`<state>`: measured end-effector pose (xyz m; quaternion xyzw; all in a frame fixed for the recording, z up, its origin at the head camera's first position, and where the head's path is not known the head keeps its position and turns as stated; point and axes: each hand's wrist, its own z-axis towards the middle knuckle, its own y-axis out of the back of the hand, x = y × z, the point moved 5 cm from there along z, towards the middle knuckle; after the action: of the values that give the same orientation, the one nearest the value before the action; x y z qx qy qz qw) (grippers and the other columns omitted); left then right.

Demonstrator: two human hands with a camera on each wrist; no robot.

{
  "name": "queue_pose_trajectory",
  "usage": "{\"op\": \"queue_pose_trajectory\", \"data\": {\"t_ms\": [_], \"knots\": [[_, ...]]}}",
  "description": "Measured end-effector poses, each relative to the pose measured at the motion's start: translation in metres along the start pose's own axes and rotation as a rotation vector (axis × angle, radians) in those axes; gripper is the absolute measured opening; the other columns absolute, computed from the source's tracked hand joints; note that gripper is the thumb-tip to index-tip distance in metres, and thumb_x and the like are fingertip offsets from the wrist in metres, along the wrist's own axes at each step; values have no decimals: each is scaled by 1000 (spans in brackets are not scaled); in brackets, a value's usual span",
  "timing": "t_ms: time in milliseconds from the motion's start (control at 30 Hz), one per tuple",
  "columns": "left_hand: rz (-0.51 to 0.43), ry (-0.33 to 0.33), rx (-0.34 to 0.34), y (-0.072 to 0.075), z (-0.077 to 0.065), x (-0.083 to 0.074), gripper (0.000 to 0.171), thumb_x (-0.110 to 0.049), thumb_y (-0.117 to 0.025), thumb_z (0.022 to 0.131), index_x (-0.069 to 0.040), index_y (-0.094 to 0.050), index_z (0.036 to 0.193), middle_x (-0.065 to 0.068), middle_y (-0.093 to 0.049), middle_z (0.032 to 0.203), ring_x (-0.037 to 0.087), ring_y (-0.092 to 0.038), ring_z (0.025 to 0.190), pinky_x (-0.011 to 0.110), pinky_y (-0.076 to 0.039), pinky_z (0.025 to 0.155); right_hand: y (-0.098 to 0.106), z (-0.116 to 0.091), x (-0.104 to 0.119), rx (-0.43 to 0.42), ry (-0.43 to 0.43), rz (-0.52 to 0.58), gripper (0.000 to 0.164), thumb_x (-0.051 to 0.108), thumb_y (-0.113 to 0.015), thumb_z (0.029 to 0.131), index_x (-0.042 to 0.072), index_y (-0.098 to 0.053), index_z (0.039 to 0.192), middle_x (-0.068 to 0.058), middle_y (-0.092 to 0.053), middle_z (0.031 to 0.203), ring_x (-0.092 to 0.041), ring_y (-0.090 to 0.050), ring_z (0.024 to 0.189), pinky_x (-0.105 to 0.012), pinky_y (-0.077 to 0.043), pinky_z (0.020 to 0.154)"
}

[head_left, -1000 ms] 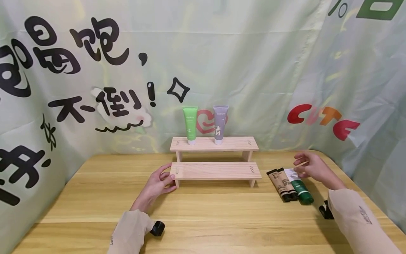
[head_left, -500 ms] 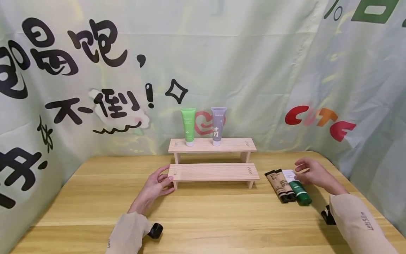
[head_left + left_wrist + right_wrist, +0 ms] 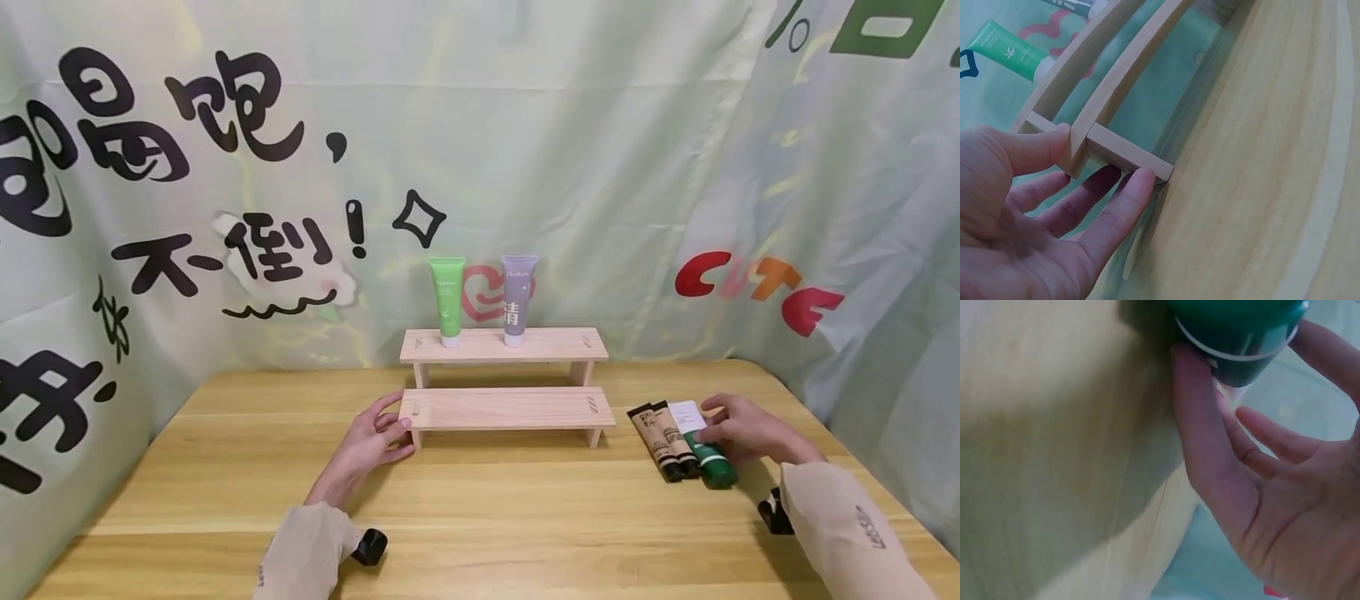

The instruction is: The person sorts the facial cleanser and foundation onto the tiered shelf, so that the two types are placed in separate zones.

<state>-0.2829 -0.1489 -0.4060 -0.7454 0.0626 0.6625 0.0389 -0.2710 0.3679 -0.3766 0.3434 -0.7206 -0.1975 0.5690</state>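
In the head view, a two-tier wooden stand (image 3: 510, 408) stands mid-table. My left hand (image 3: 372, 433) holds its lower left end; the left wrist view shows the thumb (image 3: 1041, 150) on the shelf edge and fingertips against the leg. On the upper shelf stand a green tube (image 3: 448, 300) and a purple tube (image 3: 517, 296), caps down. At the right, my right hand (image 3: 742, 429) grips a green-and-white tube (image 3: 716, 468), thumb over its top. In the right wrist view, the fingers and thumb are around the dark green tube (image 3: 1235, 328).
Two brown tubes with black caps, the outer one (image 3: 655, 442) and the inner one (image 3: 678, 442), lie just left of the green-and-white tube. A printed curtain (image 3: 600, 167) hangs behind the wooden table (image 3: 480, 517). A black device (image 3: 370, 547) sits at my left wrist.
My right hand has come down onto the green-and-white tube, from hovering over its upper end to gripping it. My left hand stays on the stand. The view has shifted slightly.
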Motion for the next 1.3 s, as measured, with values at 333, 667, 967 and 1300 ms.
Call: {"op": "queue_pose_trajectory", "data": {"t_ms": [333, 667, 967, 1300], "knots": [[-3, 5, -3, 4, 0, -2, 55, 1, -49, 106, -4, -31, 158, 30, -50, 139, 30, -62, 108, 43, -58, 90, 5, 2, -2, -17, -46, 98, 70, 11, -67, 94, -24, -26, 138, -35, -51, 115, -28, -60, 90, -47, -61, 76], [-7, 5, -10, 4, 1, -1, 55, 2, -48, 106, -4, -31, 157, 30, -50, 138, 30, -62, 108, 42, -59, 89, 22, 2, 15, -90, 17, 131, 70, 9, -65, 96, -24, -23, 141, -31, -51, 114, -26, -57, 84, -46, -61, 73], [-4, 12, -9, 3, 0, 0, 54, 3, -48, 106, -3, -31, 157, 30, -51, 136, 29, -62, 106, 43, -59, 89, 27, 8, 47, -145, 52, 163, 76, 7, -65, 98, -22, -13, 146, -40, -41, 125, -33, -60, 95, -51, -61, 80], [-4, 4, 3, -1, -1, 0, 54, 2, -50, 106, -2, -32, 157, 30, -51, 136, 31, -62, 108, 44, -59, 88, 28, 14, 88, -274, 136, 243, 80, 5, -67, 97, -14, -13, 153, -37, -35, 134, -42, -50, 107, -40, -62, 75]]}}
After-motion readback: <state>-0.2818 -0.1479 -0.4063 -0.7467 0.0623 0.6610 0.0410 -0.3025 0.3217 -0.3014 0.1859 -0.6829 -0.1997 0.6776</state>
